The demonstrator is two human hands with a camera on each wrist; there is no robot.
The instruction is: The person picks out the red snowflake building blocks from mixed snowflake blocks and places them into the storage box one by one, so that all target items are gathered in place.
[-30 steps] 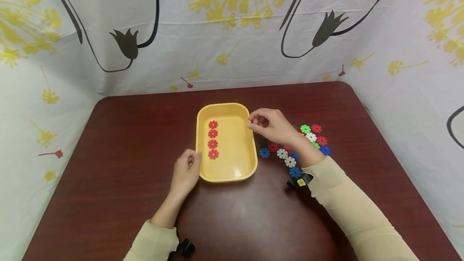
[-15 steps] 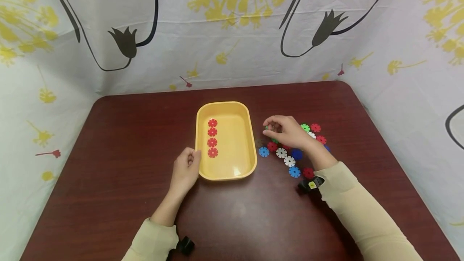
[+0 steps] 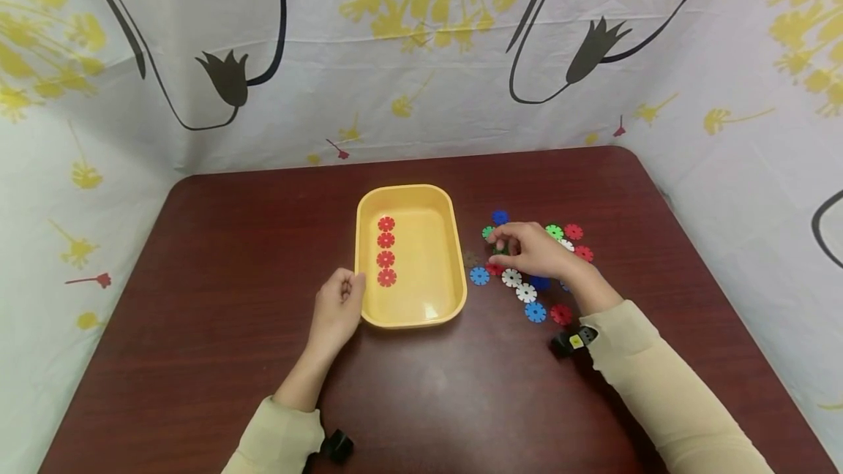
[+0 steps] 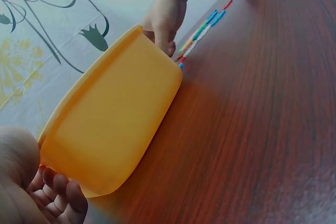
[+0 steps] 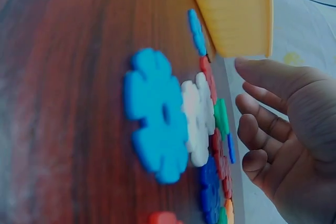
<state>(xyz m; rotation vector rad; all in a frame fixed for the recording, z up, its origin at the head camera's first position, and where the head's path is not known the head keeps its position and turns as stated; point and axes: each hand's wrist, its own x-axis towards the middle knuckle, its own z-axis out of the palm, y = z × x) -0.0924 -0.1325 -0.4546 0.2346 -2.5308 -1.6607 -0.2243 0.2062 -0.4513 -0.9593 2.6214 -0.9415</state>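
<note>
The right hand (image 3: pixel 532 251) is lowered over the scatter of flower-shaped discs (image 3: pixel 527 292) on the right half of the table (image 3: pixel 230 240), with the fingertips brought to a red disc (image 3: pixel 494 268) at the pile's near-left side; in the right wrist view the fingers (image 5: pixel 273 85) are seen loosely curved and apart, and nothing is seen pinched between them. The left hand (image 3: pixel 338 309) is rested against the left wall of the yellow tray (image 3: pixel 457 269), near its front left corner, with fingers curled loosely at the rim; in the left wrist view the fingertips (image 4: pixel 58 192) are shown beside the tray's outer wall (image 4: pixel 113 124), and whether the rim is actually gripped cannot be told. The table, dark red-brown, is enclosed on three sides by a white cloth (image 3: pixel 421 57) printed with yellow and black flowers. The tray is set near the middle of the table, long side running front to back. Inside it, along the left wall, four red discs (image 3: pixel 386 251) are laid flat in a straight row from back to front. Outside the tray, between its right wall and the table's right edge, discs in blue, white, green and red are spread flat, some touching. A blue disc (image 3: pixel 500 216) is placed at the far side of the scatter, and a light blue disc (image 3: pixel 479 276) lies just beside the tray's right wall.
</note>
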